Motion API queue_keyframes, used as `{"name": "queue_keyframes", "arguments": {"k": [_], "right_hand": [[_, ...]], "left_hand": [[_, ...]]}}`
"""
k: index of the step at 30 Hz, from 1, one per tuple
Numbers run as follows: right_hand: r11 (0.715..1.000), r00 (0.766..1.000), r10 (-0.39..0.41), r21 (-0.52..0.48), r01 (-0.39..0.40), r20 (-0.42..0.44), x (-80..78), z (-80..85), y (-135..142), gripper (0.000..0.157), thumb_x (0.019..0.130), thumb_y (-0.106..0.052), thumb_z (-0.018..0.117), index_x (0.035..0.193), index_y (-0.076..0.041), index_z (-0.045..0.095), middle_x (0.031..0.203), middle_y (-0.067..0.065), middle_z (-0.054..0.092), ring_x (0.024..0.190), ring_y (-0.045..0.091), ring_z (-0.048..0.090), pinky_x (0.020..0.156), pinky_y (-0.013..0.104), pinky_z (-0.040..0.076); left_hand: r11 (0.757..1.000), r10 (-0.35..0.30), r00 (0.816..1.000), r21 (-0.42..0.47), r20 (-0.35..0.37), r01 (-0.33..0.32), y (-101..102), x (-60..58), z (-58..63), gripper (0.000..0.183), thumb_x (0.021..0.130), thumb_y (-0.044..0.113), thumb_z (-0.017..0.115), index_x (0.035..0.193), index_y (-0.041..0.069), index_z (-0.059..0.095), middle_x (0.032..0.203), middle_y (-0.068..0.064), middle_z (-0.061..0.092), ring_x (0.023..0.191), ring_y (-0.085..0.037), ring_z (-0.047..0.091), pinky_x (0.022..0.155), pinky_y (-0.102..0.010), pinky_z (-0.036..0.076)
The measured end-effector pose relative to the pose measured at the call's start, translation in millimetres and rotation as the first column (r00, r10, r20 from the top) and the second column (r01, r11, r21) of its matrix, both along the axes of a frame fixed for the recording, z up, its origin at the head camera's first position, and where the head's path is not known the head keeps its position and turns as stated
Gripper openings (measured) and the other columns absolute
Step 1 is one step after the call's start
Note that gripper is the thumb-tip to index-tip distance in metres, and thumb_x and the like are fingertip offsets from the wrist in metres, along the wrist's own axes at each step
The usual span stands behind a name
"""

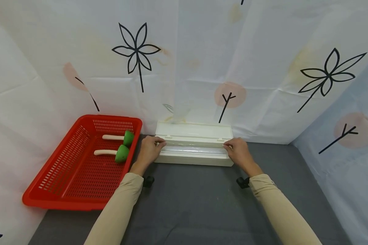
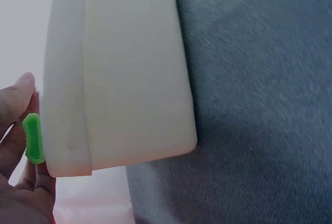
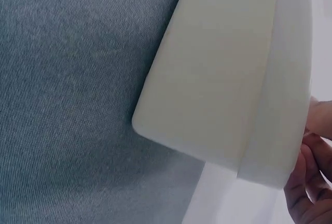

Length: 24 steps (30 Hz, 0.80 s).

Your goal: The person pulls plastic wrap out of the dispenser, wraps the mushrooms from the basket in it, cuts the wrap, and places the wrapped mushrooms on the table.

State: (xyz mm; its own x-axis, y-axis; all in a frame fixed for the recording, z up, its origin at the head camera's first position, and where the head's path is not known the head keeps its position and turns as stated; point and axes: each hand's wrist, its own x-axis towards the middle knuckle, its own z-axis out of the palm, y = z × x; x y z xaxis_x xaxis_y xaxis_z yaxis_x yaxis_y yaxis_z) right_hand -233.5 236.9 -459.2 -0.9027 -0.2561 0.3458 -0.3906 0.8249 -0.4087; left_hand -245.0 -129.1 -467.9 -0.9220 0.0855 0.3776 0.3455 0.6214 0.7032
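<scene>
A long cream-white cling film dispenser (image 1: 193,159) lies on the dark cloth, its lid (image 1: 194,130) raised at the back. Clear cling film (image 1: 194,150) shows along its opening. At the left end, my left hand (image 1: 149,148) pinches the edge of the film between thumb and fingers. My right hand (image 1: 237,151) pinches it likewise at the right end. A small green piece (image 2: 33,138) sits beside the left fingers at the dispenser's upper edge in the left wrist view. In the right wrist view, the dispenser's wall (image 3: 207,73) partly hides the right fingertips.
To the left stands a red plastic basket (image 1: 82,202). Two things with pale handles and green heads (image 1: 122,153) lie inside it. A white patterned sheet (image 1: 196,68) hangs behind the dispenser and on the right. Dark grey cloth (image 1: 199,204) covers the table.
</scene>
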Motion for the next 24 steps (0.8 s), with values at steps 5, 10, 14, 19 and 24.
{"name": "queue_keyframes", "arguments": {"k": [5, 10, 14, 19, 24], "right_hand": [[0.995, 0.999, -0.024, -0.099, 0.027, 0.030, 1.0, 2.3, 4.5, 0.012, 0.096, -0.007, 0.070, 0.100, 0.003, 0.076, 0.086, 0.015, 0.071, 0.076, 0.030, 0.064, 0.070, 0.049, 0.052], [0.980, 0.997, -0.044, -0.189, 0.056, 0.071, 1.1, 7.3, 4.7, 0.016, 0.100, -0.011, 0.067, 0.103, 0.003, 0.073, 0.091, 0.016, 0.071, 0.084, 0.033, 0.066, 0.077, 0.051, 0.052], [0.966, 0.996, -0.067, -0.245, 0.077, 0.051, -1.5, 14.5, 3.0, 0.017, 0.100, -0.012, 0.067, 0.102, 0.004, 0.072, 0.093, 0.018, 0.073, 0.087, 0.035, 0.068, 0.077, 0.050, 0.053], [0.949, 0.996, -0.084, -0.306, 0.077, -0.009, -4.8, 24.5, 4.3, 0.014, 0.096, -0.009, 0.071, 0.098, 0.004, 0.074, 0.088, 0.017, 0.074, 0.079, 0.031, 0.069, 0.069, 0.035, 0.053], [0.925, 0.997, -0.080, -0.373, 0.071, -0.009, -4.9, 34.2, 7.5, 0.015, 0.096, -0.010, 0.072, 0.099, 0.004, 0.075, 0.091, 0.017, 0.074, 0.081, 0.026, 0.068, 0.069, 0.017, 0.046]], "left_hand": [[0.993, 0.028, 0.993, 0.113, 0.116, -0.041, -1.0, 0.5, 4.3, 0.010, 0.090, 0.011, 0.079, 0.097, 0.003, 0.081, 0.087, -0.010, 0.075, 0.082, -0.026, 0.068, 0.072, -0.041, 0.055], [0.983, 0.059, 0.990, 0.165, 0.127, -0.080, 0.4, -1.9, 9.9, 0.014, 0.091, 0.014, 0.079, 0.099, 0.003, 0.081, 0.086, -0.012, 0.075, 0.079, -0.025, 0.067, 0.068, -0.033, 0.052], [0.976, 0.070, 0.989, 0.195, 0.130, -0.095, 1.0, -2.6, 18.6, 0.017, 0.092, 0.017, 0.078, 0.102, 0.004, 0.081, 0.088, -0.013, 0.075, 0.079, -0.026, 0.066, 0.066, -0.032, 0.050], [0.970, 0.060, 0.991, 0.228, 0.122, -0.087, 0.3, -5.8, 30.8, 0.018, 0.092, 0.018, 0.078, 0.103, 0.003, 0.080, 0.093, -0.013, 0.076, 0.085, -0.027, 0.070, 0.071, -0.034, 0.053], [0.945, 0.001, 0.994, 0.324, 0.112, -0.037, -0.2, -8.6, 42.6, 0.019, 0.092, 0.015, 0.077, 0.104, 0.001, 0.080, 0.099, -0.015, 0.076, 0.088, -0.026, 0.071, 0.076, -0.029, 0.055]]}}
